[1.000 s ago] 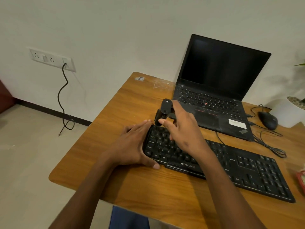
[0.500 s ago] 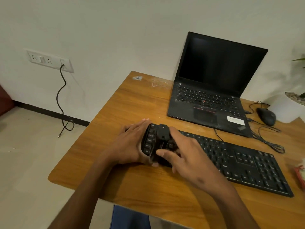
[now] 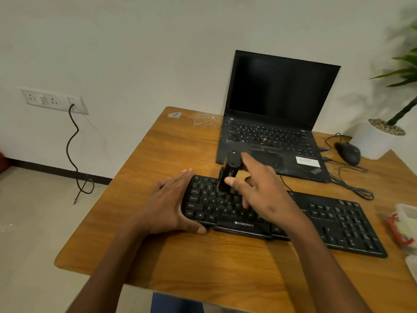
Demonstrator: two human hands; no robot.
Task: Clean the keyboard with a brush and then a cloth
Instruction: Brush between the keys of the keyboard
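A black keyboard (image 3: 293, 220) lies near the front edge of the wooden bench (image 3: 158, 256). The left hand (image 3: 167, 204) rests flat against the keyboard's left end, thumb on its front rim. The right hand (image 3: 259, 188) pinches a black brush (image 3: 228, 175), upright over the keyboard's left keys. An open laptop (image 3: 277, 123) stands toward the back edge, a mouse (image 3: 347, 152) beside it near the right.

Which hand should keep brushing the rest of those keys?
The right hand, probably. It already grips the brush over the keyboard's left keys, with the unbrushed stretch on its own side. The left hand is busy bracing the keyboard's left end.
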